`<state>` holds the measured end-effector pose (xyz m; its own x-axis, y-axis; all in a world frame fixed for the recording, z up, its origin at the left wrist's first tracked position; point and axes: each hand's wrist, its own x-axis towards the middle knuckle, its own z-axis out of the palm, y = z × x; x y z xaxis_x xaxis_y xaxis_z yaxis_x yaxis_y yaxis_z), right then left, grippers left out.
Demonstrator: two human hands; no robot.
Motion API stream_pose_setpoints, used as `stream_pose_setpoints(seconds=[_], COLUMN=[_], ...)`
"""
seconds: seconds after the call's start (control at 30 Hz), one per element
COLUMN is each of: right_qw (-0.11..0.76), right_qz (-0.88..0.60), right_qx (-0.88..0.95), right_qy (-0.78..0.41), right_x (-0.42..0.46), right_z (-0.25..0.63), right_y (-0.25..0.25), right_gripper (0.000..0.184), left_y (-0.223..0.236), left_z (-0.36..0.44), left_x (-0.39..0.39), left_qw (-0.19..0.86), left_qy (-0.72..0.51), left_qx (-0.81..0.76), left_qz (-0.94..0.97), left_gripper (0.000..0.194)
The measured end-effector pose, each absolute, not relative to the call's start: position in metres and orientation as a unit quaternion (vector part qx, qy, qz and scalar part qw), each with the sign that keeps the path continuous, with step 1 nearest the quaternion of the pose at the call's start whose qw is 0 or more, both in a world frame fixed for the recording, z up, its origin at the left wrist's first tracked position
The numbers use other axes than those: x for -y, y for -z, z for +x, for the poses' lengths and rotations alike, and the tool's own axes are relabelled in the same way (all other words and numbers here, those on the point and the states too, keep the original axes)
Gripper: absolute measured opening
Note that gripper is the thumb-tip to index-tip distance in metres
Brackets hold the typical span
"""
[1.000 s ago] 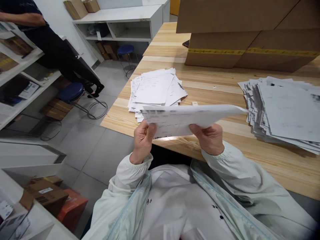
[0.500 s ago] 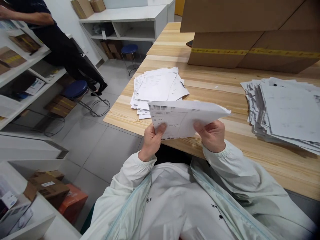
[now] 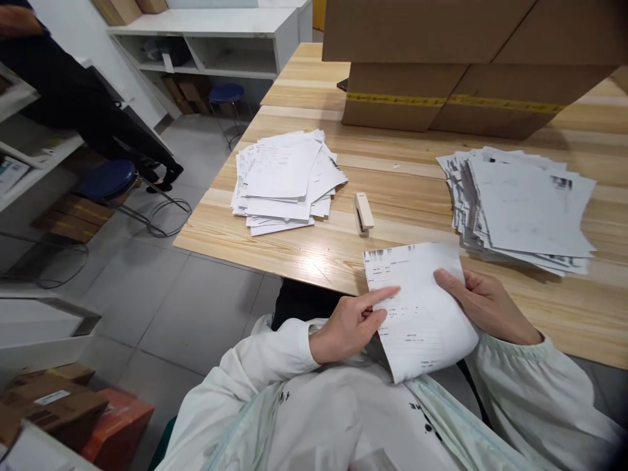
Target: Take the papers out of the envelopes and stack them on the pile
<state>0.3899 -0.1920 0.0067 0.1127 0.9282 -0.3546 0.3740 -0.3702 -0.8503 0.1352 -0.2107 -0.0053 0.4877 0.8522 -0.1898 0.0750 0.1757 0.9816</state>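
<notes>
A printed white sheet [image 3: 419,311] hangs over the near edge of the wooden table [image 3: 417,196], its lower part curling toward my lap. My left hand [image 3: 350,324] grips its left edge, the forefinger stretched out along the paper. My right hand [image 3: 483,304] holds the right edge, thumb on top. A small beige stapler [image 3: 364,212] lies on the table just beyond the sheet. A messy pile of papers [image 3: 287,180] sits to the left and a larger fanned pile of papers [image 3: 523,206] to the right.
Large cardboard boxes [image 3: 456,59] stand at the back of the table. On the left floor are a blue stool [image 3: 105,180], a person in dark clothes [image 3: 73,98], white shelving [image 3: 29,150] and boxes [image 3: 73,405]. A white desk [image 3: 206,39] stands far back.
The sheet has come down from in front of me to the table's near edge, and both hands lowered with it. The stapler, hidden before, now shows. The view swung slightly right.
</notes>
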Motion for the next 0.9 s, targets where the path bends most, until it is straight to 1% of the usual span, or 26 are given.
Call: stream_pose_setpoints(seconds=[0.07,0.13,0.2,0.33,0.5,0.7,0.77,0.83,0.87,0.9], right_qw=[0.267,0.257,0.266,0.286,0.28,0.261,0.227,0.188,0.179,0.182], right_qz=[-0.703,-0.716,-0.712,-0.697,-0.69,-0.694,-0.7,-0.729,-0.742,-0.747], right_qx=[0.44,0.419,0.425,0.473,0.495,0.543,0.593,0.626,0.632,0.637], right_qy=[-0.491,-0.496,-0.492,-0.457,-0.449,-0.393,-0.325,-0.2,-0.129,-0.062], right_x=[0.19,0.183,0.174,0.155,0.143,0.136,0.131,0.125,0.121,0.116], right_z=[0.398,0.4,0.397,0.388,0.385,0.386,0.39,0.395,0.398,0.399], right_y=[0.0,0.004,0.006,0.005,0.005,0.005,0.0,-0.012,-0.021,-0.03], right_gripper=[0.056,0.058,0.059,0.061,0.063,0.063,0.058,0.041,0.03,0.024], left_y=[0.003,0.0,-0.003,-0.005,-0.006,-0.01,-0.011,-0.011,-0.011,-0.011], left_z=[0.141,0.145,0.146,0.144,0.145,0.15,0.151,0.151,0.151,0.151], left_x=[0.202,0.192,0.182,0.17,0.166,0.153,0.149,0.146,0.145,0.145], left_qw=[0.747,0.793,0.796,0.769,0.751,0.761,0.762,0.765,0.766,0.767], left_qy=[-0.248,-0.232,-0.244,-0.284,-0.304,-0.293,-0.288,-0.282,-0.28,-0.279], left_qx=[-0.38,-0.379,-0.395,-0.426,-0.439,-0.46,-0.466,-0.469,-0.469,-0.469], left_qz=[0.487,0.417,0.389,0.384,0.388,0.351,0.345,0.341,0.339,0.338], left_gripper=[0.038,0.037,0.037,0.036,0.033,0.036,0.038,0.039,0.039,0.039])
